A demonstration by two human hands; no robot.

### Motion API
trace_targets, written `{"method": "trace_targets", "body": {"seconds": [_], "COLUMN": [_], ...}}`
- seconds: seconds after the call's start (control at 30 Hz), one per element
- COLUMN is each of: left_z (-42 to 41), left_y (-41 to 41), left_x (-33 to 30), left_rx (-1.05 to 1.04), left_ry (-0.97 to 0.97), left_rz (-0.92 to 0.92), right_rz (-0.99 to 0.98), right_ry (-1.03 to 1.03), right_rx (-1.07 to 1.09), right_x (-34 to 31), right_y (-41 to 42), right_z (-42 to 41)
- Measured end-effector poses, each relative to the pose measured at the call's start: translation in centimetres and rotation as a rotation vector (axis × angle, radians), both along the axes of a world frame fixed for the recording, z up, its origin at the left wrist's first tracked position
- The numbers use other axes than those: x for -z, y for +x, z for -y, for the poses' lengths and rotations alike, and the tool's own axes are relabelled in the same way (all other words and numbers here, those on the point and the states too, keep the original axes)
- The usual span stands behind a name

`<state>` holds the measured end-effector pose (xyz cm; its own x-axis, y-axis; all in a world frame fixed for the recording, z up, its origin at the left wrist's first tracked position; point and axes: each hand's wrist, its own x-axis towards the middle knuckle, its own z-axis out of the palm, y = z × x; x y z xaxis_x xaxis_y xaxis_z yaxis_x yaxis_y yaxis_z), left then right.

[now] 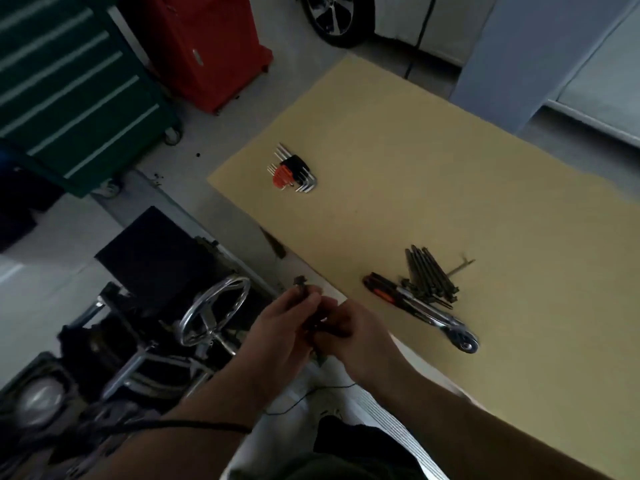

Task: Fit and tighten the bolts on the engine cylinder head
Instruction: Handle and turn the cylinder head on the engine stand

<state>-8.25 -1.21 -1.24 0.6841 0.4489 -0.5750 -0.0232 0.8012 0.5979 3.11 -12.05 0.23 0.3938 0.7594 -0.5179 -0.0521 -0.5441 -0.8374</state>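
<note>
Head view showed both hands meeting just off the bench edge, the left hand and right hand each pinched shut on one dark bolt, wrists bent inward. Remaining bolts lay right of the grip beside the ratchet. A loosened pinch could probably drop it onto the floor.
</note>
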Motion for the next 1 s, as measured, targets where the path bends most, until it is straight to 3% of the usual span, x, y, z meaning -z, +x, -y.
{"method": "trace_targets", "body": {"seconds": [0.13,0.23,0.33,0.4,0.6,0.73,0.83,1.0], "left_z": [0.1,-0.1,0.4,1.6,8.0,12.8,14.7,14.5], "left_y": [-5.7,-12.0,-20.6,-26.7,-40.2,-46.3,-51.4,-58.8], "left_x": [-0.9,-1.2,0.4,2.6,14.2,24.0,31.5,41.1], "left_rx": [-0.229,-0.357,-0.423,-0.479,-0.532,-0.498,-0.651,-0.813], "left_ry": [-0.049,-0.067,-0.025,-0.096,-0.414,-0.46,-0.466,-0.318], "left_rz": [-0.044,-0.065,-0.12,-0.114,-0.105,-0.259,-0.356,-0.514], "right_rz": [-0.048,0.039,0.058,0.017,0.044,0.086,0.144,0.234], "right_ry": [0.028,-0.005,-0.06,-0.128,-0.371,-0.527,-0.618,-0.721], "right_rx": [-0.196,-0.378,-0.377,-0.37,-0.455,-0.58,-0.718,-0.79], "right_x": [-0.5,-0.4,1.6,4.3,17.3,26.4,33.8,45.0], "right_y": [-4.9,-8.5,-12.5,-15.4,-26.2,-32.9,-36.7,-39.4], "right_z": [-1.4,-2.2,-2.7,-3.0,-2.6,-2.0,-2.8,-5.7]}}
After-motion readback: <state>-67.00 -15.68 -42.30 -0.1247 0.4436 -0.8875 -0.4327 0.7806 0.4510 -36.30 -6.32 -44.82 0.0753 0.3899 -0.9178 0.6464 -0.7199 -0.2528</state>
